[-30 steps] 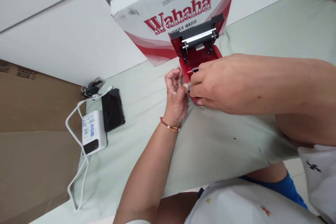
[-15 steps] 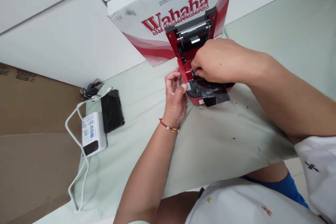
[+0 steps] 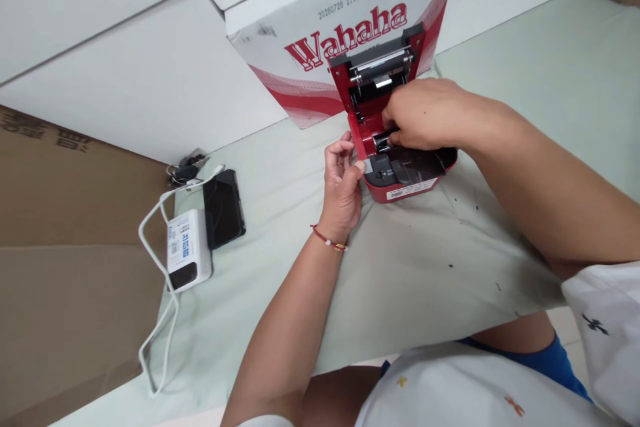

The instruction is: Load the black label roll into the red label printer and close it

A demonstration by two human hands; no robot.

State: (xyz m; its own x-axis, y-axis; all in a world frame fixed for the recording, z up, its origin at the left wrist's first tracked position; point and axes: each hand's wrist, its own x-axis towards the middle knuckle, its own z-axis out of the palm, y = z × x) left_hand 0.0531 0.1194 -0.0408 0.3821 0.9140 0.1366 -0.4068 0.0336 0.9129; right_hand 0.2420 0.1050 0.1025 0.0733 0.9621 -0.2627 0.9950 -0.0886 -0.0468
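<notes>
A small red printer (image 3: 400, 185) with its lid (image 3: 379, 67) flipped up stands on the pale green cloth in front of a Wahaha carton (image 3: 345, 27). My right hand (image 3: 425, 115) reaches into its open bay, fingers pinched on a small dark part inside. My left hand (image 3: 343, 177) is curled against the printer's left side, thumb pressed to its edge. A red string bracelet sits on that wrist.
A white power bank (image 3: 187, 250) with a looping white cable (image 3: 157, 310) and a black phone (image 3: 223, 208) lie to the left, keys behind them. Brown cardboard (image 3: 65, 247) borders the cloth on the left. White boxes stand at the back.
My right hand has drawn back from over the printer's front and gone into the open bay, uncovering the dark front panel. The left hand has stayed at the printer's side.
</notes>
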